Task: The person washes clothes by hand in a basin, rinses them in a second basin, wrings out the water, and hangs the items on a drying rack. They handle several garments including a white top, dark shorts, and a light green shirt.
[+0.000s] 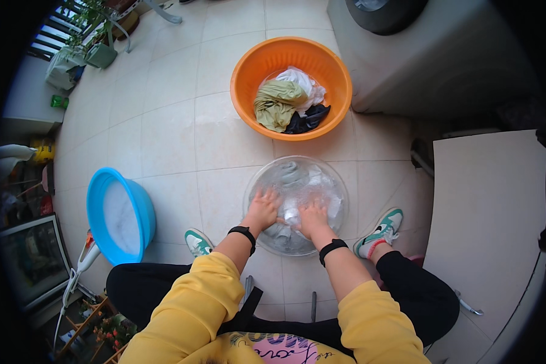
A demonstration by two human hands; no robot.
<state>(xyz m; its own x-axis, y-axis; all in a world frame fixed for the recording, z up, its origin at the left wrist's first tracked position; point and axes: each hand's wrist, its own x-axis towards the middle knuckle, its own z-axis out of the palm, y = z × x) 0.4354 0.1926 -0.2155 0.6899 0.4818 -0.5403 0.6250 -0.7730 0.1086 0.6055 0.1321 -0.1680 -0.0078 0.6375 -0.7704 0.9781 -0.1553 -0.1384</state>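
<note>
Before me on the floor stands a clear plastic basin (295,159) of water with pale wet cloths (292,175) in it. My left hand (264,210) rests in its left half, fingers spread, fingertips at the wet cloth. Opposite it, my right hand (313,216) is spread in the right half, its fingertips partly blurred by the water. Neither hand is seen gripping anything. Just beyond is an orange plastic basin (239,88) holding a crumpled olive-green garment (277,102), a white garment (296,78) and a black garment (307,119).
A blue plastic basin (148,214) with whitish, sudsy-looking content stands at the left, beside a white power strip (88,259). A grey appliance (418,59) is at the upper right, a pale flat panel (487,204) at the right. Potted plants (101,55) stand at the upper left.
</note>
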